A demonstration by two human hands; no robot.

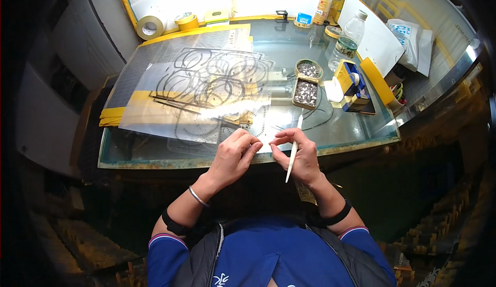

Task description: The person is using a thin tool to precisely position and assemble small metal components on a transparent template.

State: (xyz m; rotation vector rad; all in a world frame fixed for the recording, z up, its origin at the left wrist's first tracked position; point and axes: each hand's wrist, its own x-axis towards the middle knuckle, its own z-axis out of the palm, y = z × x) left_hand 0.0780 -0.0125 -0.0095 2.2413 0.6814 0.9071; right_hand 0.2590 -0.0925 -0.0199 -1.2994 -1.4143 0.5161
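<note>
Over the near edge of a glass-topped table (330, 137), my two hands are close to each other. My left hand (235, 155) is closed, thumb against the fingertips; whatever it pinches is too small to make out. Tucked among the fingers of my right hand (302, 160) is a slim white pen-shaped tool (292, 158), slanting with its upper end away from me. The thumb and forefinger of that hand curve toward my left fingertips. Just beyond my hands lies a clear sheet printed with black rings and outlines (206, 88).
Two small tins of tiny dark and silvery pieces, one round (309, 69) and one rectangular (306, 93), stand right of the sheet. Beside them are a blue tape dispenser (355, 80) and a clear bottle (354, 29). Tape rolls (150, 27) stand at the back left.
</note>
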